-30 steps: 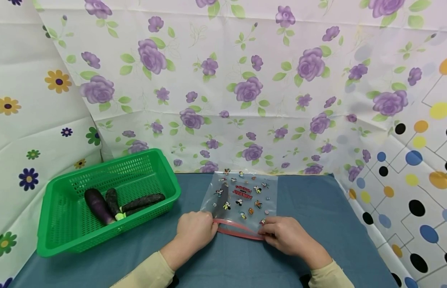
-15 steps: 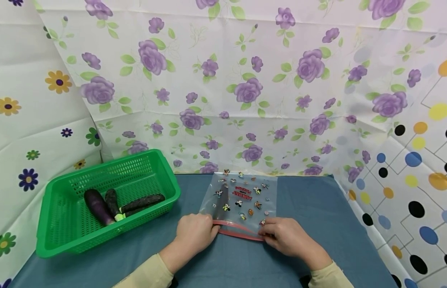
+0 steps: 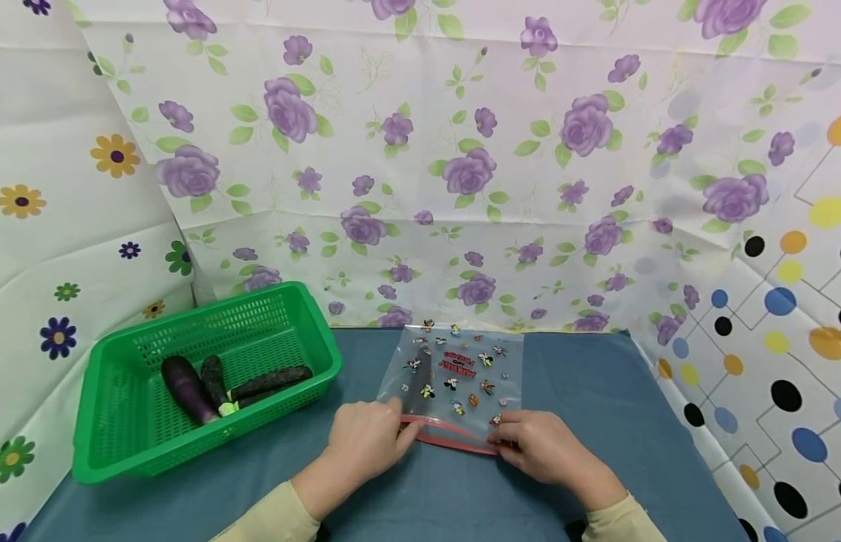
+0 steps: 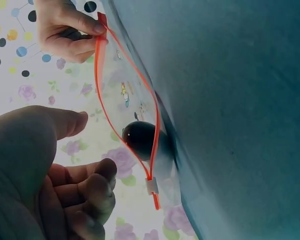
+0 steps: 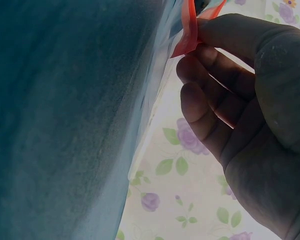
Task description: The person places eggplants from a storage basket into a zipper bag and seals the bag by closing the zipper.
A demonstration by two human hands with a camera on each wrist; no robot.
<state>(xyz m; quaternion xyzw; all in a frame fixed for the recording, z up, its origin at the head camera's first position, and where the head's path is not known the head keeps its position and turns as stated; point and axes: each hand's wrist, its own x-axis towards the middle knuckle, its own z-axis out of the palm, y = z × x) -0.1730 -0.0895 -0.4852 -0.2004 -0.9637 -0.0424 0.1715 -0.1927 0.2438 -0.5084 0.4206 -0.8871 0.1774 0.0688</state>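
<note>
A clear zip bag point(image 3: 470, 399) with cartoon prints lies flat on the table, its red-edged mouth toward me. Inside, along its left side, is a dark, long vegetable point(image 3: 418, 380) with a rounded end; its kind is hard to tell through the plastic. The left wrist view shows the mouth gaping, with a pale slider point(image 4: 152, 186) near one end of the red zip point(image 4: 152, 115). My left hand point(image 3: 367, 436) is beside the slider end, thumb and fingers apart, holding nothing. At the opposite corner my right hand point(image 3: 538, 444) pinches the red strip between thumb and fingers.
On the left stands a green plastic basket point(image 3: 122, 452) holding an eggplant point(image 3: 187, 388) and several dark, bumpy cucumbers point(image 3: 271, 382). Blue cloth point(image 3: 596, 391) covers the table. A flowered curtain point(image 3: 406, 188) rises behind, and a dotted sheet point(image 3: 786, 376) borders the right.
The left hand's thumb and fingers have spread and come off the bag's edge. The right hand keeps its pinch on the corner, and the bag stays in place.
</note>
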